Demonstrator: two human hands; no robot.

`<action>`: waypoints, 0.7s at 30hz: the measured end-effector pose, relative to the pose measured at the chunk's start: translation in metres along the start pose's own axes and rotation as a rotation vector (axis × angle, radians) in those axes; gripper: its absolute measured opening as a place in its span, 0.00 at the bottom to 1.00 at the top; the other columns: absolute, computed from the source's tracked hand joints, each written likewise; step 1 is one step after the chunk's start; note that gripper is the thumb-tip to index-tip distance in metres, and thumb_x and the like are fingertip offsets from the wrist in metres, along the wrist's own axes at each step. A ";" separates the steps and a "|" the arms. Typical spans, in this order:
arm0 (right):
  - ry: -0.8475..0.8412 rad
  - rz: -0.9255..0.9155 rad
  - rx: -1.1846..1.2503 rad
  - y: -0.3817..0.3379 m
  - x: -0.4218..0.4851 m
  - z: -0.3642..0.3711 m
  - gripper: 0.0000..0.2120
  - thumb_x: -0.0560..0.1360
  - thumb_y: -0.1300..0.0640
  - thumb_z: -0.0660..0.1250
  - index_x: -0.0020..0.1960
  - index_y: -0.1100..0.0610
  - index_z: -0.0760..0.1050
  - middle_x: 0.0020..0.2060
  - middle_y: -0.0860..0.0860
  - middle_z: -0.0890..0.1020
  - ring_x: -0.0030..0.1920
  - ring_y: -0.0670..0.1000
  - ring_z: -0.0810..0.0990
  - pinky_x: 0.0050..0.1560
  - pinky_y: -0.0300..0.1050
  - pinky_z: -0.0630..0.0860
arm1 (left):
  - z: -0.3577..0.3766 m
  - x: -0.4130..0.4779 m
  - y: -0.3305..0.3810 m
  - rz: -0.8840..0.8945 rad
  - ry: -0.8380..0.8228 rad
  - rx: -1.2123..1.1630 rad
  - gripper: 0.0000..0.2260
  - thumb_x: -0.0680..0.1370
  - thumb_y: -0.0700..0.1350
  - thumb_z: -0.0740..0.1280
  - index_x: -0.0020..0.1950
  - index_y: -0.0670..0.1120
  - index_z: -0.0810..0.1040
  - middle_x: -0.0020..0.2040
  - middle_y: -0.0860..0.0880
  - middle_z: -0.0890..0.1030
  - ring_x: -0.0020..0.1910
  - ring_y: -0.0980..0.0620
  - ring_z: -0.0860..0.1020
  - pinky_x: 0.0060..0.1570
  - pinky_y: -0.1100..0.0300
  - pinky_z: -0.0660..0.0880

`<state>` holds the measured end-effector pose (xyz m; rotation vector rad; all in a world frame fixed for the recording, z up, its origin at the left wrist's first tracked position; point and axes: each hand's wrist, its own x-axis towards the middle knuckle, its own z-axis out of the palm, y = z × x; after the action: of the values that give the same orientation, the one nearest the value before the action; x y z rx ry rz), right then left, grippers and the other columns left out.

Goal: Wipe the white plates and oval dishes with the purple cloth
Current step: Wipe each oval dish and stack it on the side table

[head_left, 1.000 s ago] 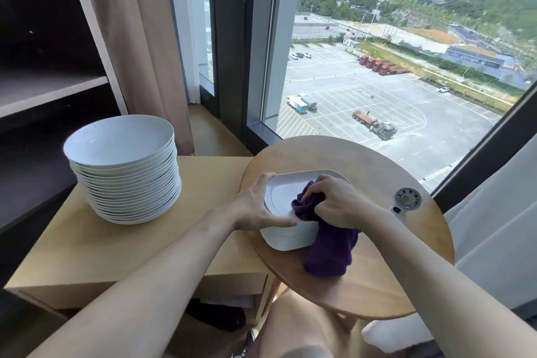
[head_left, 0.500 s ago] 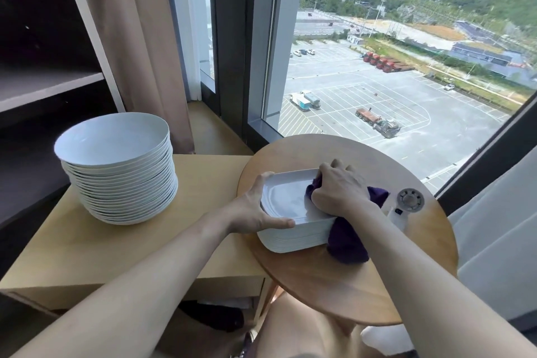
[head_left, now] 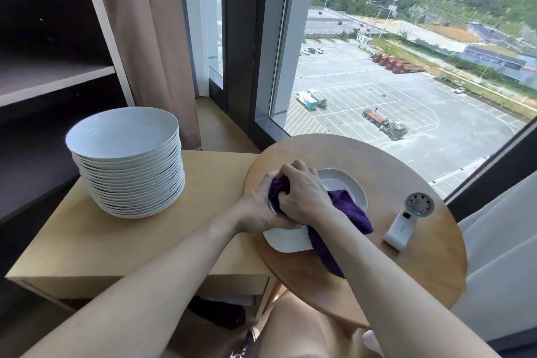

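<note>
Head view: both forearms reach forward. The right hand (head_left: 302, 195) curls its fingers round the bunched, fuzzy purple cloth (head_left: 350, 212), pressing it onto the glossy stacked oval dishes (head_left: 290, 241) on the round wooden surface (head_left: 406, 270). The left hand (head_left: 260, 212) grips their rim. Smooth round plates (head_left: 130, 171) stand stacked to the left.

Your left hand (head_left: 257, 213) and right hand (head_left: 303, 195) are bare. So are both forearms (head_left: 162, 273), right to the picture's edge. A bare leg (head_left: 305, 334) shows below them.

Left grip (head_left: 259, 210), right grip (head_left: 302, 194): curled, touching.
</note>
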<state>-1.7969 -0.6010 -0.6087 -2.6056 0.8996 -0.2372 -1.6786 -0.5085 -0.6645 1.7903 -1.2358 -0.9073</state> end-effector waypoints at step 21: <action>-0.050 0.180 -0.362 0.088 -0.035 -0.064 0.09 0.75 0.52 0.62 0.56 0.49 0.71 0.52 0.51 0.69 0.57 0.59 0.73 0.51 0.51 0.73 | -0.004 -0.008 0.012 -0.067 -0.065 0.134 0.53 0.58 0.73 0.79 0.72 0.73 0.47 0.61 0.61 0.70 0.61 0.52 0.73 0.56 0.59 0.73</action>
<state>-1.8911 -0.6615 -0.5868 -2.8123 1.2503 0.0447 -1.6826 -0.5030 -0.6513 1.9306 -1.3112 -0.9459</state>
